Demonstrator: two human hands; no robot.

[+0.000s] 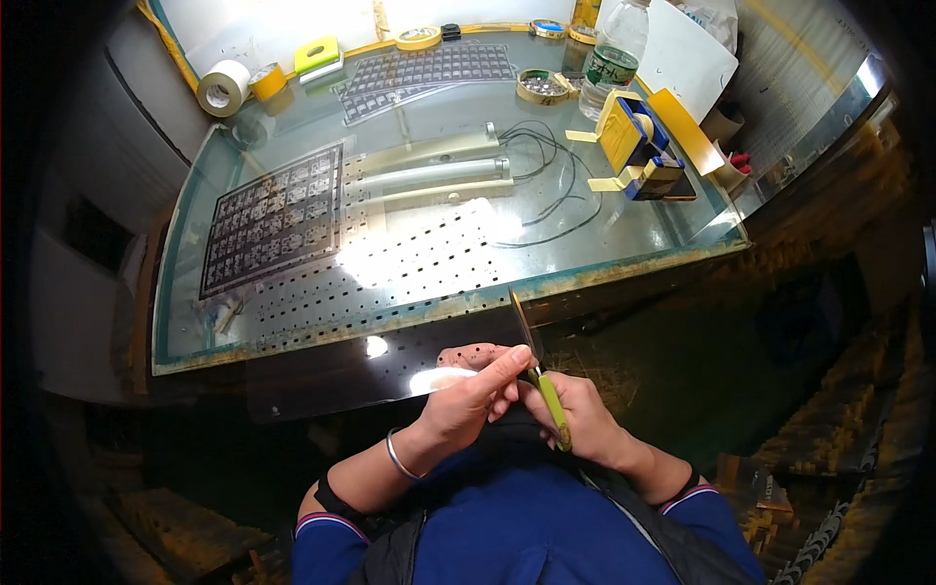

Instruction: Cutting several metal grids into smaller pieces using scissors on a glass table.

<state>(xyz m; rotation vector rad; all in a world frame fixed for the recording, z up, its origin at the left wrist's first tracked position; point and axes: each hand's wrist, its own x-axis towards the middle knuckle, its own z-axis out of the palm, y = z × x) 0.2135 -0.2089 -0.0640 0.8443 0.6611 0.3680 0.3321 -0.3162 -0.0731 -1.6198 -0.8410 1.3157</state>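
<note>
A large clear film sheet (385,288) printed with rows of small black dots lies partly on the glass table and hangs over its near edge. My left hand (466,392) is closed on the sheet's right-hand edge, thumb on top, with some fingers seen through the film. My right hand (583,417) is wrapped round a pair of scissors with green handles (552,402). Their blades point away from me, up beside the film's edge and the left thumb tip. How far apart the blades stand is hard to tell.
On the lit glass table (624,255) lie a dark patterned film (268,219), lamp tubes (429,175) with black wires, and clear patterned sheets (429,73). Tape rolls (224,88) stand at the back left; a blue tape dispenser (643,146) and a plastic bottle (614,63) at the right.
</note>
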